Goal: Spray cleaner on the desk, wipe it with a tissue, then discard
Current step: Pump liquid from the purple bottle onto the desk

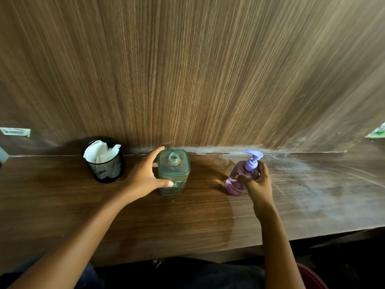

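Nothing legible anywhere.
White sticker point(15, 131) on back panel point(187, 69), far left: printed lines, too blurred to read.
Green-and-white sticker point(376, 133) at right edge: cropped, unreadable.
Printed mark point(174, 185) on front of green bottle point(174, 172): too small.
Pale band on purple pump bottle point(237, 182): no print resolvable.

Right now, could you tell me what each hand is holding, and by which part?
The left hand grips the uncapped green bottle round its upper body; the right hand grips the purple pump bottle by its shoulder, below the pump.
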Tool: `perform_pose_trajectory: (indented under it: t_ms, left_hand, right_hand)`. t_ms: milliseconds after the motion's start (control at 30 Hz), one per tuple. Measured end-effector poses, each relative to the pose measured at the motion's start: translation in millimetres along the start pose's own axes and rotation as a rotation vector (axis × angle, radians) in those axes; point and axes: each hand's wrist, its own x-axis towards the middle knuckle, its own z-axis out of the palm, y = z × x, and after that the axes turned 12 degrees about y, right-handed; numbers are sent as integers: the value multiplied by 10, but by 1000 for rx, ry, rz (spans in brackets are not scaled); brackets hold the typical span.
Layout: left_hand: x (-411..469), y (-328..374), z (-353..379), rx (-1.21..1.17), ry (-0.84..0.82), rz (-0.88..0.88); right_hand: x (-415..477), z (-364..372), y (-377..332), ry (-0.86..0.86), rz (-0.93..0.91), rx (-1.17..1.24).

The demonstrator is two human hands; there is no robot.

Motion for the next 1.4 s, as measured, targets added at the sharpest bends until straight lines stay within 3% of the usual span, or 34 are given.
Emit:
perform_pose_trajectory:
  t_ms: [133, 267, 333, 433, 567, 733, 1400]
  left_hand:
    - [14, -38, -94, -23, -50, -19]
    - [4, -82, -126, -57, -100, -16]
    - [-3, -97, -111, -61, -104, 2]
    - [-9, -93, -90, -48, -102, 14]
    - [-7, -98, -83, -73, -103, -1]
    - [11, -118, -84, -93, -117, 2]
    - [19, -164, -322, -75, -169, -3]
  right_hand:
    - [-71, 4, -183, 73, 22, 253]
    - [-128, 59, -365, 340, 15, 395]
    - [-150, 98, -381, 421, -89, 308]
    - [-223, 166, -296, 512, -385, -132]
    - [-287, 212, -119, 435, -458, -413]
    - [-278, 206, 33, 253, -437, -499]
    - [-182, 269, 171, 326, -443, -592]
